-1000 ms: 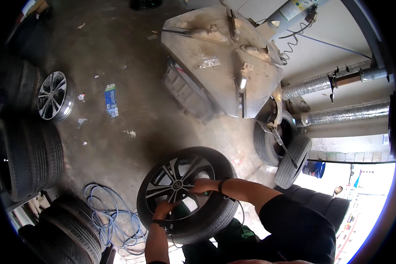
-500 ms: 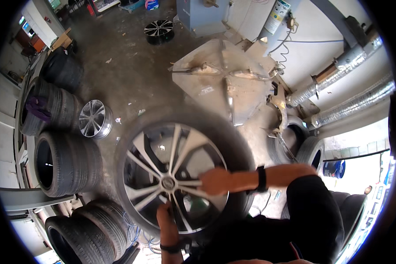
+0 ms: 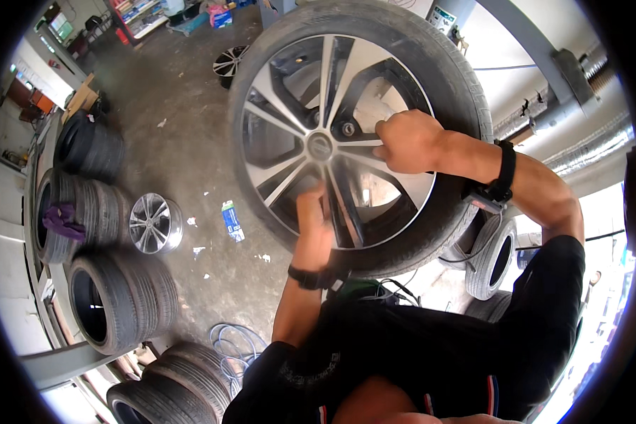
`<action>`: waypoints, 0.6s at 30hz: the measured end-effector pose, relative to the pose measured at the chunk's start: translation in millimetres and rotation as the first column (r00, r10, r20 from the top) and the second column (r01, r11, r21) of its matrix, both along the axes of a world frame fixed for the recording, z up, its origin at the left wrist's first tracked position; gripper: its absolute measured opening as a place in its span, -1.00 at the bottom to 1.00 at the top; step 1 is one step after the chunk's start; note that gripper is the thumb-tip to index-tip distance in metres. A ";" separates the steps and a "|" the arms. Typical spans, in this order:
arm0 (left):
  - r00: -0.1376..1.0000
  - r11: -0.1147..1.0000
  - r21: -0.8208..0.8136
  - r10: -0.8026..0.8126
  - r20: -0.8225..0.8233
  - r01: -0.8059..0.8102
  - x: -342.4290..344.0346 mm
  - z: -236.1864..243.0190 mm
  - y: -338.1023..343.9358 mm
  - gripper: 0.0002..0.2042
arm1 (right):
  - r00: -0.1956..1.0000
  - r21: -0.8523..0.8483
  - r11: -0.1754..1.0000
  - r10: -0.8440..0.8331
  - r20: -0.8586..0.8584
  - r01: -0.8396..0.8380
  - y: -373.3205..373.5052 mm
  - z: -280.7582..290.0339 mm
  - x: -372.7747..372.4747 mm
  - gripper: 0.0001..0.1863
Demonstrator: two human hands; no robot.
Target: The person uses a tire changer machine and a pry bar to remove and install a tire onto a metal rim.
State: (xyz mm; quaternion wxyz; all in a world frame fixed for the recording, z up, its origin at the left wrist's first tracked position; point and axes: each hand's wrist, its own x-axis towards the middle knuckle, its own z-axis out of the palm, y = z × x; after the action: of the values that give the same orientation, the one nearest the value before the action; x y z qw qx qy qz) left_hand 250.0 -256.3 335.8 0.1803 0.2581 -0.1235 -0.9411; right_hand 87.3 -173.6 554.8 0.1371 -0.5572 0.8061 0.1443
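Lifting stage: wheel [image 3: 346, 134] raised chest-high, left hand [image 3: 314, 226] and right hand [image 3: 406, 141] each with grip clamped on a spoke; next move likely demands steady two-handed carrying.

Blue-white carton [image 3: 231, 220] on floor

Black tyre [image 3: 451, 78] around silver-and-black spoked rim [image 3: 300, 106], purple rag [image 3: 63, 220], grey stained floor [image 3: 184, 152]
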 end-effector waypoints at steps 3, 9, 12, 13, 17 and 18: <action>0.988 0.999 -0.021 -0.023 0.152 0.026 -67.6 -13.3 -29.2 -0.74 | 0.991 0.098 0.987 -0.132 0.017 0.129 -36.1 -25.3 -68.3 -0.63; 0.933 0.974 0.153 -0.205 0.297 0.165 -168.3 -36.6 -60.5 -0.82 | 0.921 0.097 0.939 -0.343 0.185 0.330 -54.0 -79.0 -206.0 -0.62; 0.853 0.958 0.161 -0.285 0.437 0.238 -197.6 -43.9 -46.9 -0.82 | 0.868 0.103 0.918 -0.396 0.301 0.383 -26.1 -121.2 -248.1 -0.70; 0.818 0.942 0.199 -0.334 0.469 0.270 -207.3 -24.2 -45.0 -0.78 | 0.856 0.112 0.913 -0.406 0.319 0.391 -18.4 -132.4 -259.1 -0.72; 0.695 0.909 0.157 -0.398 0.599 0.385 -231.6 -50.0 -23.1 -0.75 | 0.799 0.116 0.900 -0.428 0.422 0.421 9.4 -179.9 -294.2 -0.73; 0.708 0.895 0.177 -0.435 0.556 0.410 -231.1 -69.0 -18.8 -0.72 | 0.778 0.120 0.891 -0.442 0.448 0.437 14.8 -191.5 -298.2 -0.72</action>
State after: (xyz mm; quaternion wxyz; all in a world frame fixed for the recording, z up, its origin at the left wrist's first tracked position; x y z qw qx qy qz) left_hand 18.9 -275.1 266.9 -0.0916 0.5016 -0.2095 -0.8343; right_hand -210.8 -158.8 363.4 0.3580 -0.3713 0.8564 -0.0250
